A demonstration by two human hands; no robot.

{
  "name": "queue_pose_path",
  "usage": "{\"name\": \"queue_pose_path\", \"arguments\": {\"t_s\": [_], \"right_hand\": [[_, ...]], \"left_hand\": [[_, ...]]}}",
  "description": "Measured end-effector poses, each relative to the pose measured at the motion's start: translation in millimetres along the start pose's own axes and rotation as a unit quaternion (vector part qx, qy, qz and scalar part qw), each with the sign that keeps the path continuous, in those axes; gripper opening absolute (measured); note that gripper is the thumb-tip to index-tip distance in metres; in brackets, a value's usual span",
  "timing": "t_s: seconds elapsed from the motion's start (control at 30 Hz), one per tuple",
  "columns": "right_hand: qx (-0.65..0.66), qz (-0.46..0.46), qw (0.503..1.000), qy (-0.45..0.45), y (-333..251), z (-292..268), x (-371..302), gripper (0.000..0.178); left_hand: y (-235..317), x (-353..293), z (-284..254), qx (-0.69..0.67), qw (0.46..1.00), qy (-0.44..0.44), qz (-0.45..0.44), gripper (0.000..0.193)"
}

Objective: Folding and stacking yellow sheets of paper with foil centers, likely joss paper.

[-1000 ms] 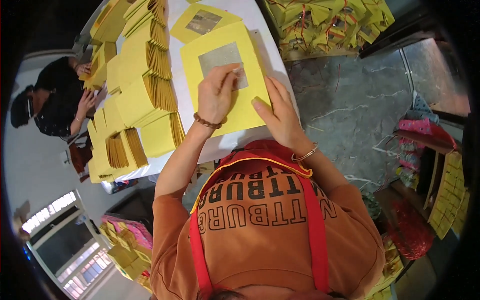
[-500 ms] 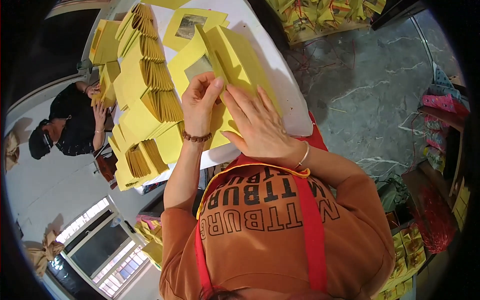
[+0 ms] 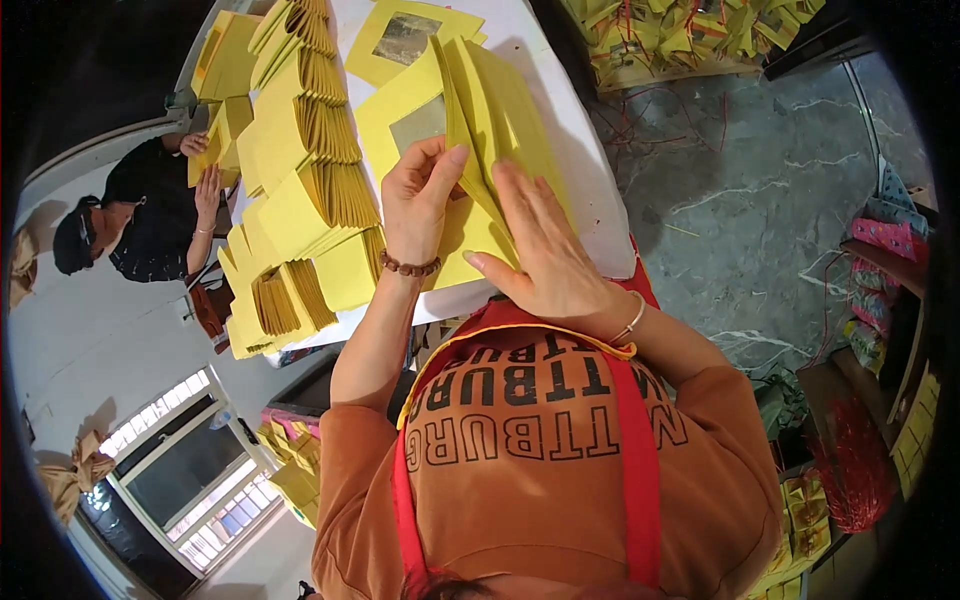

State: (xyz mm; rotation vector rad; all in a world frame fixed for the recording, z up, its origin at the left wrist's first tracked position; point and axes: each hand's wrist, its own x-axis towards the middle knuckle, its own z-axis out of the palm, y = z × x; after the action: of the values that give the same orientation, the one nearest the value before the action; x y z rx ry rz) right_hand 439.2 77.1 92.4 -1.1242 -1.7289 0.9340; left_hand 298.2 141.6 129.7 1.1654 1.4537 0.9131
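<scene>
My left hand [image 3: 424,198], with a beaded bracelet on its wrist, pinches the edge of a yellow paper sheet [image 3: 478,110] between thumb and fingertips. That sheet stands partly raised and folded over. Beside it, my right hand [image 3: 555,250] holds its fingers stretched out and its thumb apart, laid against the paper's right part. Under the raised fold and to its left shows a silver-grey foil square [image 3: 418,125] on yellow paper. Beyond it lies another yellow sheet with a dark silvery square [image 3: 405,38].
Rows of folded yellow paper bundles [image 3: 325,145] fan out along the table's left side. A person in black [image 3: 160,215] handles yellow paper at the left. The white table [image 3: 590,190] ends at my right, above a grey marbled floor [image 3: 710,210]. Yellow paper pieces [image 3: 690,35] pile up beyond.
The view has shifted slightly. My right hand's fingers have drawn closer together and turned more upright along the paper. My left hand keeps its pinch.
</scene>
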Motion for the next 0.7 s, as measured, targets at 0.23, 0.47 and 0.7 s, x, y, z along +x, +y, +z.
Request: {"name": "queue_pose_path", "arguments": {"t_s": [0.23, 0.47, 0.7], "right_hand": [[0.074, 0.035, 0.996, -0.043, 2, -12, 2, 0.074], [0.128, 0.076, 0.988, -0.051, -5, -19, 7, 0.071], [-0.086, -0.048, 0.995, -0.032, -9, -3, 6, 0.061]], "left_hand": [[-7, 3, -6, -0.015, 1.000, -0.003, 0.001, 0.015], [-9, 3, -7, -0.034, 0.999, -0.003, 0.005, 0.015], [-3, 1, -6, -0.057, 0.998, -0.019, -0.002, 0.015]]}}
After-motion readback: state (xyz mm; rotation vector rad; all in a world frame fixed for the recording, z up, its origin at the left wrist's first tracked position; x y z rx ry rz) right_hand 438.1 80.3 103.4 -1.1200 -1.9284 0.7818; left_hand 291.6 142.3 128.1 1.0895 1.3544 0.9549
